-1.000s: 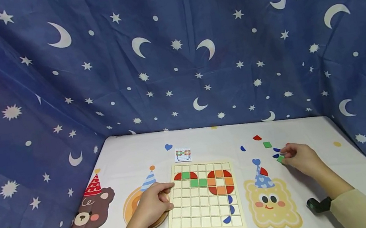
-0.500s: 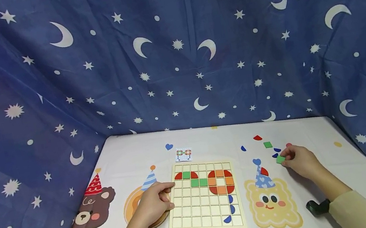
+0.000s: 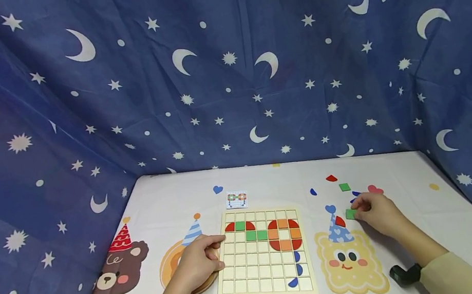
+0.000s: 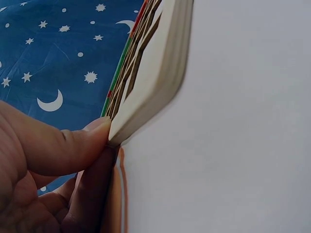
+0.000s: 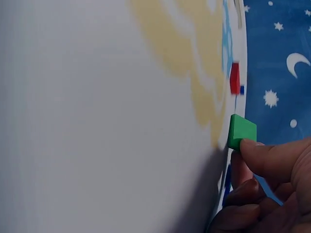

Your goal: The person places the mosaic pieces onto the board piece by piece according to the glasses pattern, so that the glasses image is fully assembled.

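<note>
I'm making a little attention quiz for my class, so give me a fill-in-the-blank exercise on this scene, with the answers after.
1. The right grip pinches a square piece coloured ____.
2. In the head view, the left grip holds the board by its ____ edge.
3. The three lowest pieces on the board are all ____.
4. The animal in a red hat, printed on the tablecloth, is a ____.

Missing words: green; left; blue; bear.

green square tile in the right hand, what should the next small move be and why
Probably carry the green square tile left to the pale wooden grid board: the right hand pinches the tile, and bare cells adjoin the board's green squares.
</note>
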A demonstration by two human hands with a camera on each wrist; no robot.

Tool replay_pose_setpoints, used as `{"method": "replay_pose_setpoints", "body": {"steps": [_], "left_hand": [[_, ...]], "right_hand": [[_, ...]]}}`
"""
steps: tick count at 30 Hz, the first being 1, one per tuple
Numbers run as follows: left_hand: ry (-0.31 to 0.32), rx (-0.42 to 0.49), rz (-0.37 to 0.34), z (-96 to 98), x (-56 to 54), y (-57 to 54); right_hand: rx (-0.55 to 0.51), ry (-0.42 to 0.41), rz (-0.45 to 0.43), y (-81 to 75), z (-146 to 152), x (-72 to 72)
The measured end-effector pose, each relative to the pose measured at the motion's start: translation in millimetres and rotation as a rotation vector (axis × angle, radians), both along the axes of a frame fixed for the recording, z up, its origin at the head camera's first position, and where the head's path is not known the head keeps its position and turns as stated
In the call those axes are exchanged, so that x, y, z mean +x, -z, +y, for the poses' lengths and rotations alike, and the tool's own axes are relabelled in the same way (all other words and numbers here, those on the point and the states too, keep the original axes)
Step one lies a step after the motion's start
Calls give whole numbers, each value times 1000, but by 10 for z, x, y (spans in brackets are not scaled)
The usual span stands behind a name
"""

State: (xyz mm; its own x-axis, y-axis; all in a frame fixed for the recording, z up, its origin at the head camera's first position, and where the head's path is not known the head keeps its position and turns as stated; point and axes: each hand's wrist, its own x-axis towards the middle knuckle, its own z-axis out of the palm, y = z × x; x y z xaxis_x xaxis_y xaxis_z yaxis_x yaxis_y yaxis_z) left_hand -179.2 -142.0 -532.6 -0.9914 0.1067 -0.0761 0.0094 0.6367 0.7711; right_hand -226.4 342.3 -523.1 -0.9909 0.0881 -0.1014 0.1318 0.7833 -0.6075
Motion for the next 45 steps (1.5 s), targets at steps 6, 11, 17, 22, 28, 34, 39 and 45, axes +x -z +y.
{"method": "replay_pose_setpoints", "body": {"steps": [6, 11, 17, 22, 28, 34, 39, 45], "left_hand": [[-5, 4, 0, 5, 2, -8], [-9, 9, -3, 13, -1, -8], [-8, 7, -2, 5, 0, -12], [-4, 7, 1, 4, -2, -6], [-3, 5, 0, 4, -8, 5], [2, 6, -3, -2, -4, 8], [0, 7, -5, -8, -1, 7], [0, 6, -9, -7, -7, -2]], "right_hand": [[-18, -33, 26, -56, -175, 20], [-41, -46, 49, -128, -308, 38], [-114, -88, 55, -215, -557, 32], [-179, -123, 57, -234, -853, 25], [-260, -144, 28, -228, -1274, 35], [-320, -195, 15, -199, -1661, 31], [-374, -248, 4, -202, -1929, 10], [-375, -338, 22, -163, -2183, -18]]}}
